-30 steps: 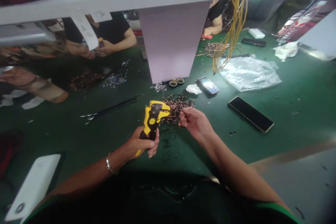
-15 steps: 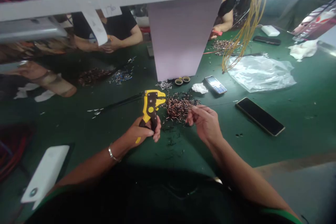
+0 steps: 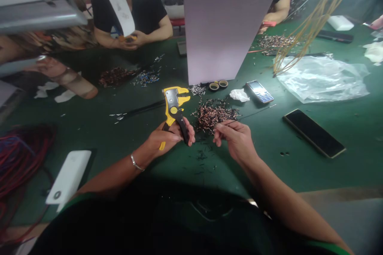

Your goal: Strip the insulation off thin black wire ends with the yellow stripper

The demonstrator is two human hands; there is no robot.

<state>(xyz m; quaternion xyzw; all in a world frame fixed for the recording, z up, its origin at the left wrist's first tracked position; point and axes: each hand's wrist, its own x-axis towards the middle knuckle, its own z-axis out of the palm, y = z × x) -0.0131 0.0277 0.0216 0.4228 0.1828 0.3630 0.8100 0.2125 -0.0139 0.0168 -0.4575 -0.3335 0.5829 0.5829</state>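
Note:
My left hand (image 3: 172, 135) is closed around the black handles of a yellow and black wire stripper (image 3: 173, 105), whose jaws point up and to the right. To its right, my right hand (image 3: 235, 137) pinches a thin black wire (image 3: 254, 114) between thumb and fingers. The wire runs out to the right and ends in a small silvery tip. A pile of short copper-coloured and black wire pieces (image 3: 214, 115) lies on the green table between and just beyond my hands. Behind the stripper, a bundle of black wires (image 3: 140, 109) with silvery ends lies on the table.
A dark phone (image 3: 314, 133), a keypad phone (image 3: 259, 91) and a plastic bag (image 3: 323, 79) lie to the right. A white power bank (image 3: 68, 177) and red cables (image 3: 22, 163) are at left. A pale upright panel (image 3: 224, 28) stands ahead; other people work beyond it.
The view has shifted, so the surroundings sit further right. The stripper's handles have spread further apart in my left hand. My right hand still pinches the wire, now slanting up to the right.

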